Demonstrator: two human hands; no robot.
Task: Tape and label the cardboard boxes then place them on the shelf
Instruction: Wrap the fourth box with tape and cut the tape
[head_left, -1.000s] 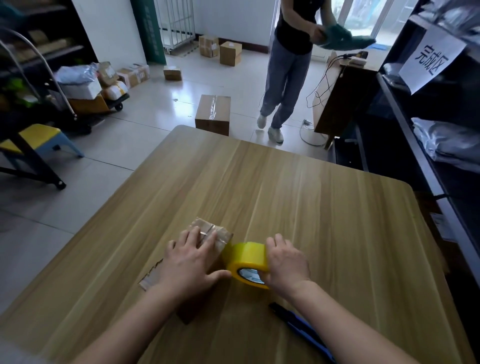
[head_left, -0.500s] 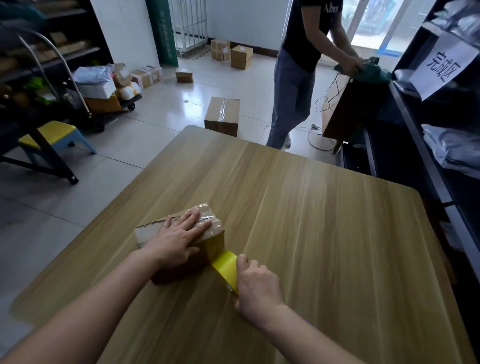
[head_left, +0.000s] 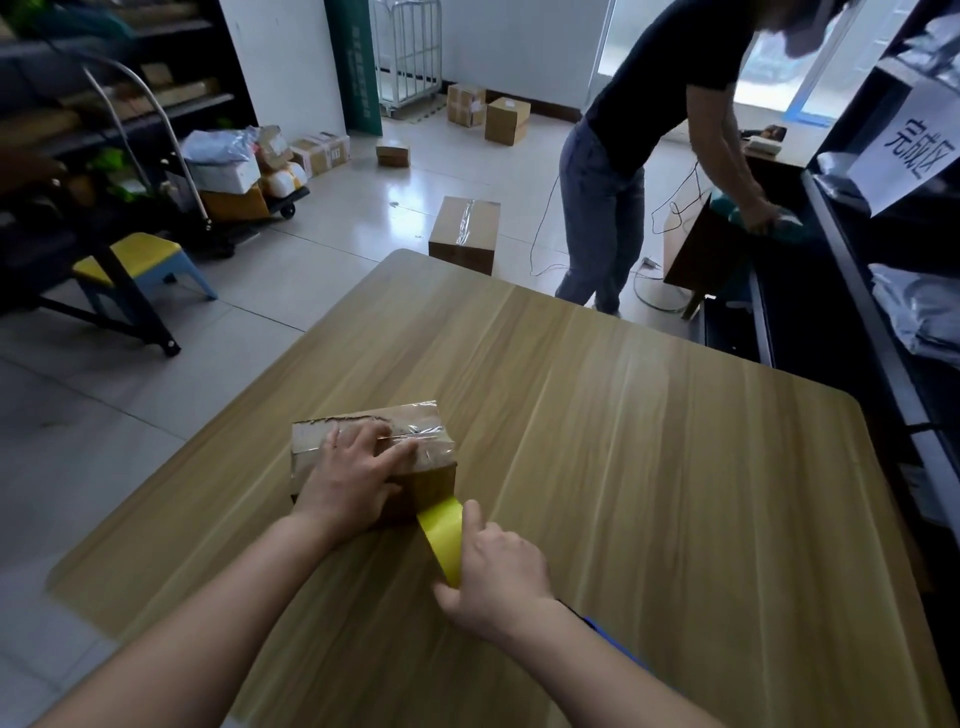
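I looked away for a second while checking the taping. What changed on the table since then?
The right hand turned the yellow tape roll edge-on and drew it toward the near corner of the cardboard box, keeping its grip. The left hand stayed pressing the box top on the table.

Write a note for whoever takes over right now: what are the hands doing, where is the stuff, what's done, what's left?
Left hand: presses flat on the small cardboard box, which sits on the table.
Right hand: grips the yellow tape roll at the box's near right corner.
Done: shiny tape covers the box top.
Left: finish taping, label the box (no label shows), then put it on the shelf at right.
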